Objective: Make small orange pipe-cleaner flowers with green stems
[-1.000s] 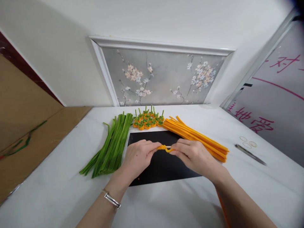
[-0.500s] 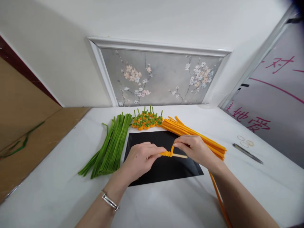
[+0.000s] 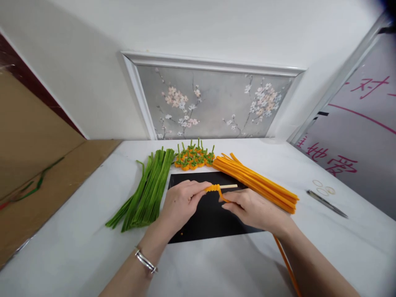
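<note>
Above the black mat [image 3: 204,222], my left hand [image 3: 182,204] pinches a thin wooden stick [image 3: 229,187] near its left part. An orange pipe cleaner [image 3: 213,188] is coiled round the stick in several tight turns beside my left fingertips. From the last turn the pipe cleaner bends down into my right hand [image 3: 252,208], which is closed on it just below the stick. Its long loose end appears below my right wrist and runs off the table's front. The stick's bare right end points right. My left fingers hide its other end.
Green pipe cleaners [image 3: 151,189] lie bundled at the left, orange pipe cleaners [image 3: 256,181] at the right. Small orange pieces with green stems [image 3: 194,159] stand together behind the mat. A pen [image 3: 327,203] and rubber bands [image 3: 322,191] lie far right. Cardboard [image 3: 62,181] is at the left.
My right hand has moved from above the stick to below it, drawing the pipe cleaner down round the front. The stick has risen slightly in view, and its bare end looks shorter.
</note>
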`<action>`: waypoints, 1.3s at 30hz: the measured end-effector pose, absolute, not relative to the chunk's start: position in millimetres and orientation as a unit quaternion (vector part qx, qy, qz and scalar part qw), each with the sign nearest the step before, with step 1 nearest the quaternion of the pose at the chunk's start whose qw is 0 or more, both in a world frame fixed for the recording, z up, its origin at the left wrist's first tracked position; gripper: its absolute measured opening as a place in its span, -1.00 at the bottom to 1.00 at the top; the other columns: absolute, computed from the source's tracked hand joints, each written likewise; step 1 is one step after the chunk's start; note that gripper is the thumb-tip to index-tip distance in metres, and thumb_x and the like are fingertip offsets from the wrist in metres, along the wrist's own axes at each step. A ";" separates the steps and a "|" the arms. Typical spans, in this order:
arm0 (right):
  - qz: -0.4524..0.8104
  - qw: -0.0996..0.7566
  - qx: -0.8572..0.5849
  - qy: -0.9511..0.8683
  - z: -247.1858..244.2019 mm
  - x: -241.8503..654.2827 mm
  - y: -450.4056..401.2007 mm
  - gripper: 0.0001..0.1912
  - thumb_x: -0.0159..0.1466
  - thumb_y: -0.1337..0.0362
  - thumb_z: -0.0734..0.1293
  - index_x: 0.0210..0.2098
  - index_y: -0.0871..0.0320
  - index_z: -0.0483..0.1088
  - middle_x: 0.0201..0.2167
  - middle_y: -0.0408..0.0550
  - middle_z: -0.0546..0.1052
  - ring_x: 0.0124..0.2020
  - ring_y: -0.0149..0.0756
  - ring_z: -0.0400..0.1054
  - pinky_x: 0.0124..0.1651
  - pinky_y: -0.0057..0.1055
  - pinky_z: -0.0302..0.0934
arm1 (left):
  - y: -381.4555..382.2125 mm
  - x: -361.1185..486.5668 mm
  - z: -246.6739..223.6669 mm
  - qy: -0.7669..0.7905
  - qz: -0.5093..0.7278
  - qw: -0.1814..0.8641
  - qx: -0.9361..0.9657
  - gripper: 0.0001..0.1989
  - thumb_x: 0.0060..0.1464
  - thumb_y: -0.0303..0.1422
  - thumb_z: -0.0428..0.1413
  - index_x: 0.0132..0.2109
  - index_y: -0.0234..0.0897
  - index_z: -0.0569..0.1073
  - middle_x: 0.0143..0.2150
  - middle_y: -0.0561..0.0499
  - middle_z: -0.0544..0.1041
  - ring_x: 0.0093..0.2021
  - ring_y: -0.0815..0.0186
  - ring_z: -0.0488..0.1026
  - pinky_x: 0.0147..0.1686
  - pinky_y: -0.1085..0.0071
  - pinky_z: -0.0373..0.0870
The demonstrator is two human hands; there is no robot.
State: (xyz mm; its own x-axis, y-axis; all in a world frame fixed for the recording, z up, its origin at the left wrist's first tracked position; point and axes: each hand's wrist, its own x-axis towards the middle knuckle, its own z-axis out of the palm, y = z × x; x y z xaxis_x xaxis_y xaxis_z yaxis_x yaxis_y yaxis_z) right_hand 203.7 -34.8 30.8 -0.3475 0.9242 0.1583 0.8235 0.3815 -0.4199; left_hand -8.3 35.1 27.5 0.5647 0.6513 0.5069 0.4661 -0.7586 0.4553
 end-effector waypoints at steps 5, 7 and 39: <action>0.078 0.155 -0.541 -0.823 32.9 200.6 -39.2 -0.73 0.36 0.28 0.19 -0.49 0.12 0.27 -0.59 -0.17 0.38 -0.55 -0.36 0.27 -0.45 -0.41 -0.02 | 36.7 -10.7 27.4 0.348 0.308 0.101 0.880 -0.78 0.21 -0.40 0.07 -0.06 -0.10 0.55 -0.25 0.12 0.61 -0.30 0.35 0.46 -0.29 0.45 0.34; 0.062 0.157 -0.537 -0.826 33.2 200.7 -40.2 -0.72 0.37 0.28 0.18 -0.49 0.13 0.29 -0.59 -0.16 0.39 -0.54 -0.35 0.29 -0.44 -0.41 0.02 | 37.5 -11.7 27.0 0.356 0.290 0.090 0.884 -0.78 0.22 -0.38 0.06 -0.06 -0.08 0.55 -0.26 0.12 0.61 -0.30 0.34 0.46 -0.29 0.45 0.33; 0.190 0.241 -0.525 -0.794 23.9 211.2 -27.6 -0.72 0.38 0.24 0.17 -0.44 0.11 0.36 -0.55 -0.21 0.37 -0.56 -0.43 0.20 -0.44 -0.48 0.07 | 38.9 -9.9 28.8 0.311 0.299 0.238 0.870 -0.74 0.17 -0.45 0.06 -0.07 -0.10 0.56 -0.32 0.09 0.60 -0.30 0.34 0.48 -0.28 0.44 0.36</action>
